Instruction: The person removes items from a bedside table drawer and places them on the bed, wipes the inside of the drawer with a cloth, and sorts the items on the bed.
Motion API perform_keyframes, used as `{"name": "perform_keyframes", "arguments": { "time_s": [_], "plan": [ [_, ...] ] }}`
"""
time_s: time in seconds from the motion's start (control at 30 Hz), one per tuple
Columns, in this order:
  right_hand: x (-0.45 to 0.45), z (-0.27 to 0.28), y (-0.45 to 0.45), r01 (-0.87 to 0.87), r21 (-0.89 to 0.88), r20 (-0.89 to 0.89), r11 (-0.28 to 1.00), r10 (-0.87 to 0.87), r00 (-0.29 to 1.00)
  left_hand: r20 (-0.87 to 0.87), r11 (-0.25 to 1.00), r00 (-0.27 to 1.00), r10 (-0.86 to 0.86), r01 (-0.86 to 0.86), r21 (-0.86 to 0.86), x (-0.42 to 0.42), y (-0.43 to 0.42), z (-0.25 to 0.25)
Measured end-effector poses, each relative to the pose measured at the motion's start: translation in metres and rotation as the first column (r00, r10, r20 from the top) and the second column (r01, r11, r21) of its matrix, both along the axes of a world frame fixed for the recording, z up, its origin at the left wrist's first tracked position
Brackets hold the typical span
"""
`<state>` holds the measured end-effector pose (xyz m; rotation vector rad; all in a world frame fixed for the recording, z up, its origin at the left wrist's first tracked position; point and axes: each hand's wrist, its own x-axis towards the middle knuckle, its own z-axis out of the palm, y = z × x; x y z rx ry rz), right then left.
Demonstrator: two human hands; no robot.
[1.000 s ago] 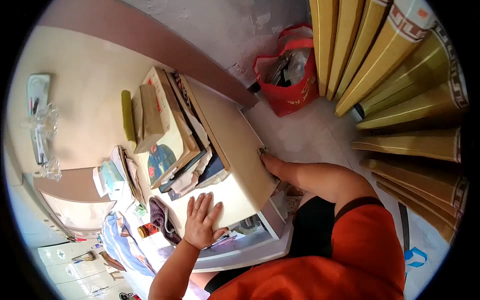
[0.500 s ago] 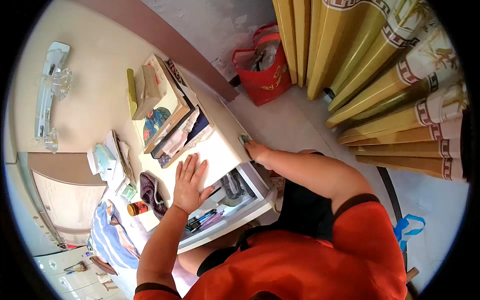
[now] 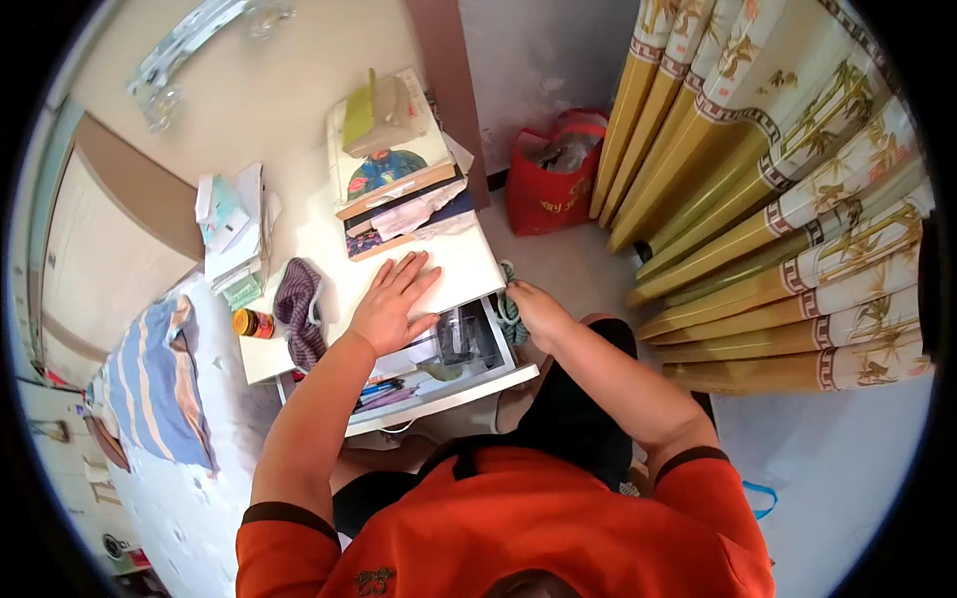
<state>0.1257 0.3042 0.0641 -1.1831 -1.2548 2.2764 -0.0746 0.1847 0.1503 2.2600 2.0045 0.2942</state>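
My left hand (image 3: 392,311) lies flat with its fingers spread on the white cabinet top (image 3: 334,234). Beside the cabinet's right side, my right hand (image 3: 536,311) has its fingers closed on a green cloth (image 3: 511,304). Below the top, the drawer (image 3: 439,400) is pulled out and holds pens (image 3: 384,395), a dark packet and papers. A stack of books (image 3: 389,174) stands at the back of the top. To the left of my left hand is a purple striped cloth (image 3: 296,304), with an orange-lidded jar (image 3: 252,323) next to it.
A pile of papers (image 3: 234,224) sits at the cabinet's left back. The bed with a blue striped pillow (image 3: 155,384) is at the left. A red bag (image 3: 546,189) stands on the floor behind, near yellow curtains (image 3: 778,229) on the right.
The view has turned and shifted. My right hand has come up and back along the cabinet's side with the green cloth, which now shows more. My left hand stays flat on the top.
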Motion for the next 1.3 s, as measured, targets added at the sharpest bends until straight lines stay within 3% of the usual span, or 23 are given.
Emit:
{"name": "perform_keyframes", "arguments": {
  "time_s": [0.07, 0.1, 0.13, 0.17, 0.2, 0.27, 0.3, 0.33, 0.4, 0.5, 0.67, 0.73, 0.77, 0.83, 0.93, 1.0, 1.07, 1.13, 1.2, 1.23, 1.27, 1.3],
  "plan": [
    [0.014, 0.023, -0.007, -0.019, 0.066, -0.011, 0.998, 0.02, 1.0, 0.158, 0.991, 0.982, 0.099, -0.111, 0.074, 0.001, -0.012, -0.004],
    [0.022, 0.033, -0.012, -0.024, 0.107, -0.03, 0.994, 0.028, 0.999, 0.233, 0.953, 0.966, 0.11, -0.169, 0.25, 0.009, -0.024, -0.002],
    [0.029, 0.04, -0.021, -0.054, 0.113, -0.025, 0.992, 0.057, 0.998, 0.238, 0.947, 0.961, 0.137, -0.198, 0.255, 0.014, -0.044, 0.002],
    [0.038, 0.046, -0.03, -0.144, 0.404, 0.06, 0.903, 0.13, 0.99, 0.26, 0.96, 0.952, 0.159, -0.211, 0.183, 0.019, -0.068, 0.005],
    [0.046, 0.053, -0.04, -0.237, 0.651, 0.156, 0.721, 0.178, 0.972, 0.283, 0.968, 0.941, 0.186, -0.224, 0.11, 0.025, -0.092, 0.004],
    [0.056, 0.066, -0.058, -0.408, 0.841, 0.309, 0.355, 0.303, 0.901, 0.292, 0.961, 0.937, 0.193, -0.241, 0.137, 0.035, -0.138, -0.003],
    [0.055, 0.075, -0.067, -0.451, 0.851, 0.362, 0.268, 0.323, 0.875, 0.254, 0.962, 0.932, 0.26, -0.271, 0.011, 0.038, -0.162, -0.003],
    [0.053, 0.081, -0.072, -0.465, 0.853, 0.361, 0.236, 0.376, 0.853, 0.253, 0.943, 0.914, 0.317, -0.332, 0.015, 0.04, -0.177, -0.006],
    [0.045, 0.085, -0.08, -0.612, 0.788, 0.593, -0.065, 0.344, 0.728, 0.176, 0.874, 0.861, 0.477, -0.485, 0.002, 0.045, -0.206, -0.013],
    [0.024, 0.086, -0.1, -0.611, 0.766, 0.635, -0.198, 0.381, 0.673, 0.137, 0.829, 0.828, 0.543, -0.555, 0.071, 0.054, -0.211, -0.028],
    [-0.03, 0.072, -0.143, -0.562, 0.794, 0.59, -0.23, 0.515, 0.622, 0.228, 0.769, 0.767, 0.6, -0.631, 0.099, 0.062, -0.209, -0.035],
    [-0.051, 0.068, -0.161, -0.536, 0.832, 0.497, -0.14, 0.616, 0.611, 0.372, 0.743, 0.732, 0.57, -0.653, 0.146, 0.062, -0.214, -0.031],
    [-0.059, 0.072, -0.168, -0.533, 0.832, 0.502, -0.155, 0.622, 0.601, 0.376, 0.731, 0.723, 0.579, -0.665, 0.153, 0.063, -0.217, -0.026],
    [-0.07, 0.079, -0.181, -0.546, 0.783, 0.204, 0.299, 0.705, 0.679, 0.491, 0.73, 0.739, 0.461, -0.63, 0.263, 0.064, -0.222, -0.015],
    [-0.077, 0.074, -0.191, -0.533, 0.747, 0.082, 0.398, 0.739, 0.668, 0.604, 0.701, 0.675, 0.423, -0.667, 0.253, 0.065, -0.223, -0.011],
    [-0.077, 0.07, -0.186, -0.558, 0.729, 0.076, 0.397, 0.763, 0.642, 0.619, 0.689, 0.666, 0.417, -0.676, 0.263, 0.06, -0.225, -0.021],
    [-0.076, 0.078, -0.179, -0.583, 0.715, 0.068, 0.386, 0.792, 0.607, 0.631, 0.668, 0.655, 0.416, -0.691, 0.277, 0.055, -0.23, -0.028],
    [-0.065, 0.102, -0.169, -0.484, 0.864, 0.276, 0.143, 0.668, 0.691, 0.713, 0.643, 0.576, 0.398, -0.73, 0.231, 0.048, -0.238, -0.022],
    [-0.049, 0.106, -0.148, -0.537, 0.811, 0.576, -0.234, 0.482, 0.66, 0.72, 0.428, 0.544, 0.431, -0.826, 0.367, 0.037, -0.255, -0.008],
    [-0.039, 0.1, -0.137, -0.555, 0.784, 0.618, -0.278, 0.444, 0.649, 0.709, 0.269, 0.47, 0.526, -0.883, 0.385, 0.031, -0.265, -0.001],
    [-0.027, 0.091, -0.128, -0.667, 0.699, 0.705, -0.257, 0.4, 0.585, 0.763, 0.138, 0.315, 0.565, -0.947, 0.289, 0.024, -0.277, 0.002],
    [-0.016, 0.083, -0.124, -0.768, 0.6, 0.783, -0.224, 0.358, 0.508, 0.719, 0.082, 0.365, 0.591, -0.914, 0.397, 0.01, -0.285, 0.003]
  ]
}}
